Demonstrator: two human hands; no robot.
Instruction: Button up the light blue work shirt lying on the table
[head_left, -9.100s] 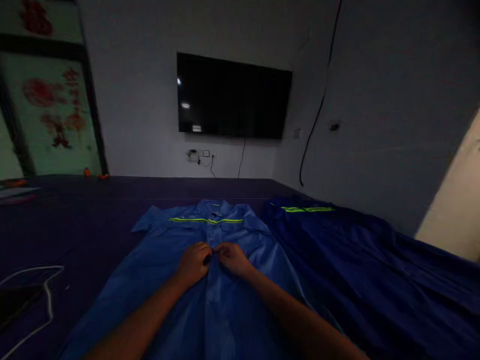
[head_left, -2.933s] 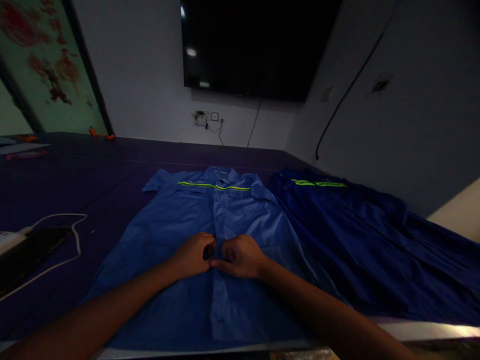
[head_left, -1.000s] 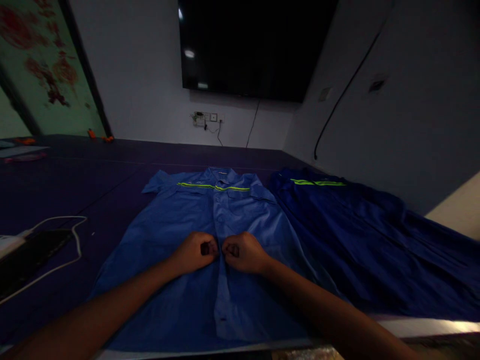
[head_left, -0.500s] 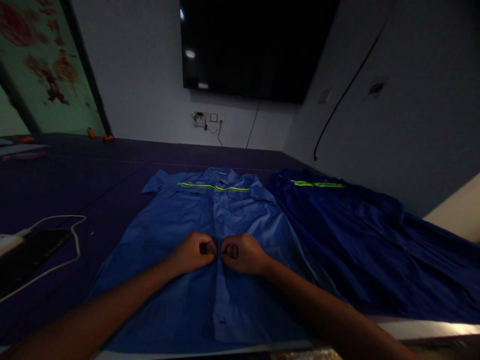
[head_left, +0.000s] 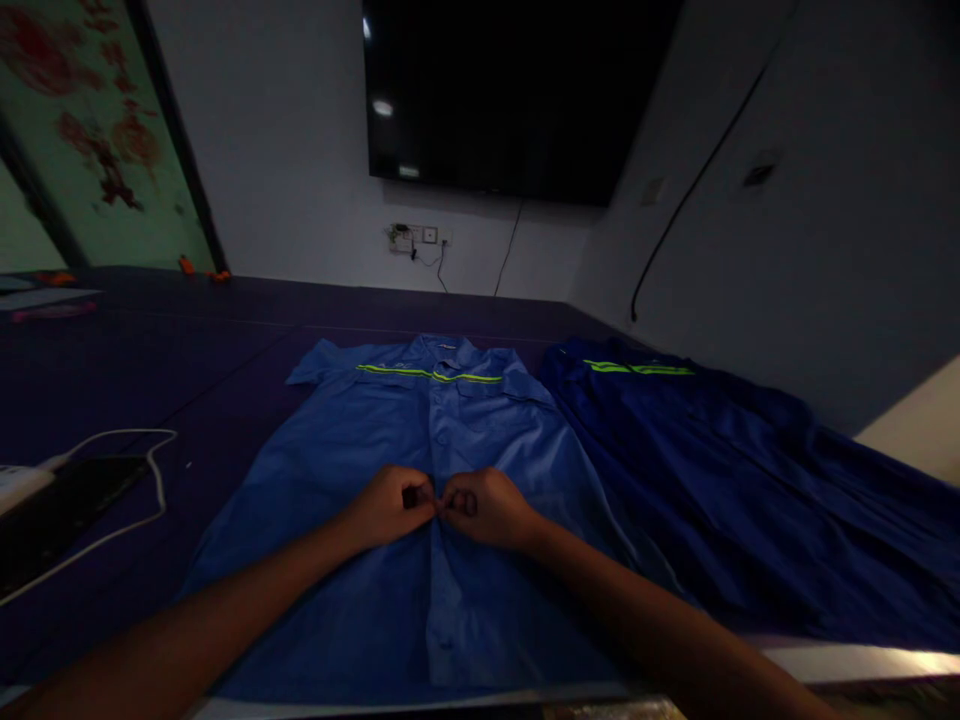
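A blue short-sleeved shirt (head_left: 360, 425) lies spread out front side up, collar away from me, with a yellow-green stripe across its chest. My left hand (head_left: 401, 502) pinches the button placket from the left, thumb against forefinger. From the right, my right hand (head_left: 484, 508) pinches the same placket, its other fingers curled. The fingertips of both hands meet at the shirt's centre line. Whatever button sits between them is hidden. Above the hands a button shows on the placket, and a dark buttonhole or button mark appears near the hem.
Right of the shirt lies a dark blue garment (head_left: 675, 460) with green stripes. At left are a black phone-like slab (head_left: 71, 510), a white power strip (head_left: 22, 485) and a white cable (head_left: 161, 490). A large screen (head_left: 517, 90) hangs on the wall behind the purple surface (head_left: 225, 350).
My fingertips have come closer together, from a small gap to touching at the placket. The shirt stays in place; the view has shifted very slightly.
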